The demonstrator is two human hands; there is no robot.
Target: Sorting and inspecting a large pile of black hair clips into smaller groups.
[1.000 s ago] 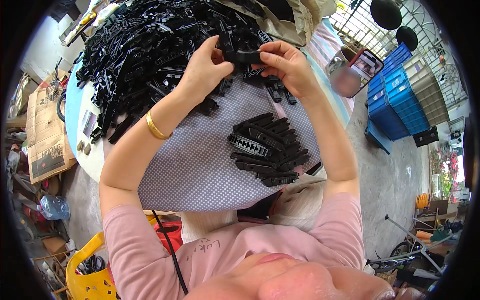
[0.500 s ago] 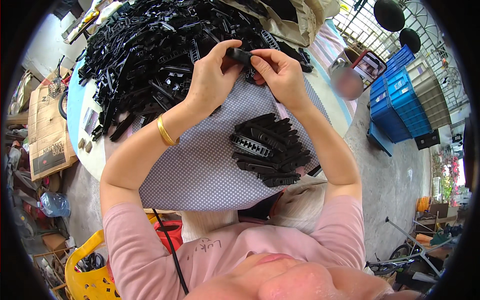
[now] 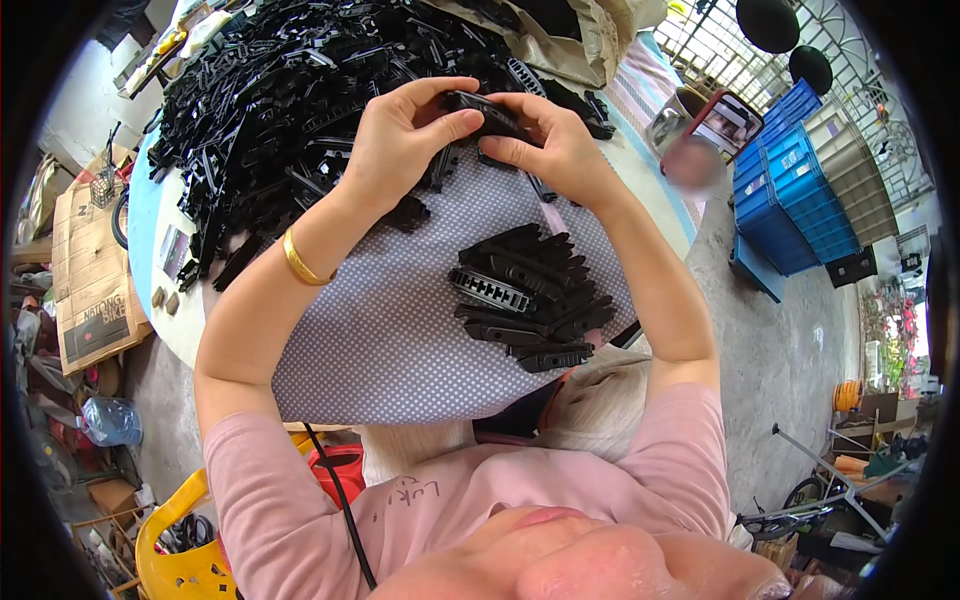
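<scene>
Between both hands I hold a black plastic part (image 3: 497, 118), long and narrow, over the far side of the dotted cloth. My left hand (image 3: 410, 135) pinches its left end with thumb and fingers. My right hand (image 3: 545, 140) is closed round its right end, fingers behind it and thumb below. Just beyond the hands lies a big heap of loose black plastic parts (image 3: 270, 110). Nearer to me, a smaller stack of similar black parts (image 3: 530, 295) rests on the grey dotted cloth (image 3: 370, 350); one piece in it shows a slotted side.
A tan sack (image 3: 580, 45) stands at the table's far edge. To the right are a person holding a phone (image 3: 728, 125) and blue crates (image 3: 785, 180). Flattened cardboard (image 3: 95, 265) leans at the left; a yellow plastic chair (image 3: 180, 545) is at lower left.
The black part is turned and now shows more of its length between my hands. My right thumb has moved lower, off its top. The view has shifted slightly.
</scene>
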